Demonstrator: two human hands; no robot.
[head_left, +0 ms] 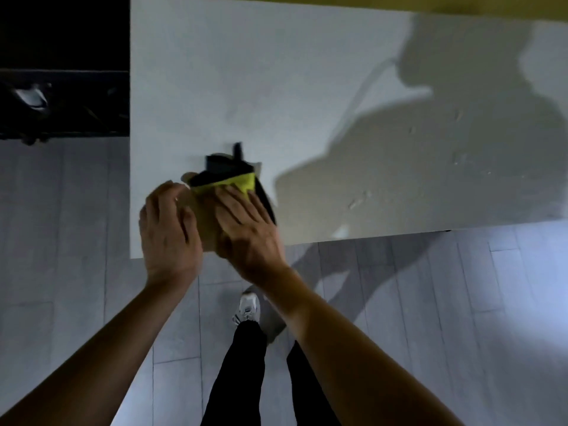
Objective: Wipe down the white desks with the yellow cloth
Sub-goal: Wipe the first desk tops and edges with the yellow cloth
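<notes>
A white desk (307,87) fills the upper middle of the head view. The yellow cloth (241,181) lies near the desk's front left corner, bunched, with dark folds and a black tab sticking up behind it. My right hand (246,222) lies flat on the cloth with straight fingers and presses it down. My left hand (169,222) rests beside it on the cloth's shadowed left part, fingers loosely bent and touching the edge. Most of the cloth is hidden under both hands.
Small marks (358,202) dot the desk's right half, under my shadow. A dark unit (61,103) stands left of the desk. Grey plank floor (461,302) runs along the front edge, where my shoe (247,307) stands. A yellow strip (399,3) borders the far edge.
</notes>
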